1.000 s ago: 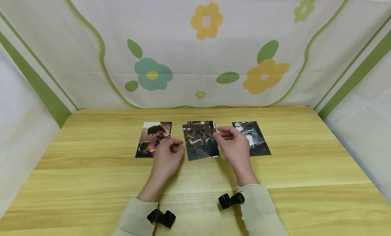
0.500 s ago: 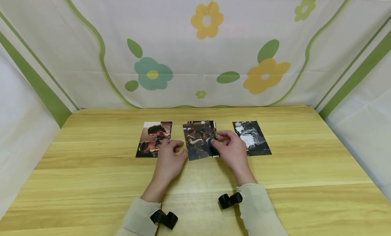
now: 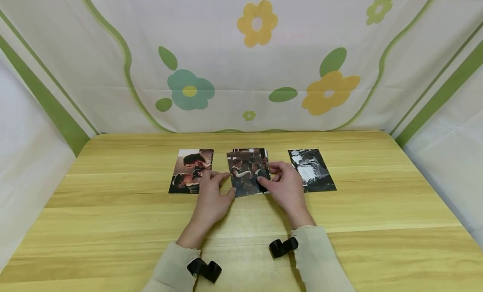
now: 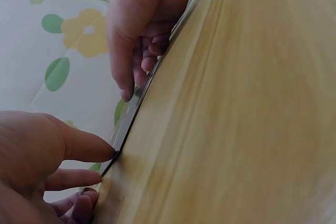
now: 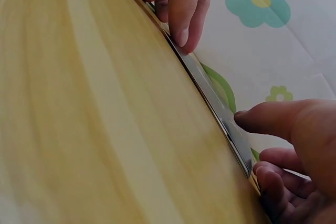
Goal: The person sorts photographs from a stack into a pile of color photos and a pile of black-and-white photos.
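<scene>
In the head view, a small stack of photos (image 3: 245, 174) lies mid-table, the top one slightly askew and showing two people in dark clothes. My left hand (image 3: 212, 197) is at the stack's left side, its thumb touching the lower left corner and its fingers by the left edge. My right hand (image 3: 288, 189) pinches the stack's right edge, thumb on the top photo and fingers curled at the side. Both wrist views show the stack edge-on, low on the table, with the left thumb (image 4: 94, 148) at its corner and the right thumb (image 5: 262, 119) over its face.
Left of the stack lies a photo of two heads (image 3: 188, 166), partly under my left hand. A dark black-and-white photo (image 3: 313, 172) lies to the right, partly behind my right hand. The wooden table (image 3: 113, 233) ends at a flowered cloth (image 3: 226, 57) behind.
My right hand has come down, its thumb moving onto the top photo and its fingers to the edge. My left hand has shifted slightly right, its thumb now at the stack's corner.
</scene>
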A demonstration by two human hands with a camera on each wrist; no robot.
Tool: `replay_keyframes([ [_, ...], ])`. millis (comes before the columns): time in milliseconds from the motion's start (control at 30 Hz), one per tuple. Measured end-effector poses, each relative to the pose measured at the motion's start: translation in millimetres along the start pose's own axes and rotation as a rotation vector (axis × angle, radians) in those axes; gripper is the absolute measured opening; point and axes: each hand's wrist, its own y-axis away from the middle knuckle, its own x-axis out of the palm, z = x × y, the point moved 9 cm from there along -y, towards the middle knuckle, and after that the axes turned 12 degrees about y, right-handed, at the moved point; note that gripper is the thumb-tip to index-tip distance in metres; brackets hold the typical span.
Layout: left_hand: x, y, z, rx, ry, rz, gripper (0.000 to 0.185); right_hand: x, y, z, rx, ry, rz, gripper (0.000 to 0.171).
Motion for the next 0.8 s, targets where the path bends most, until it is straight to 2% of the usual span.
replay_keyframes([
  [433, 1.9, 0.7, 0.5, 0.004, -0.009, 0.006, 0.044, 0.7, -0.3, 0.5, -0.009, 0.047, 0.01, 0.049],
  [800, 1.7, 2.7, -0.4, 0.001, -0.032, -0.021, 0.043, 2.3, 0.1, -0.6, -0.002, 0.062, 0.012, 0.046],
])
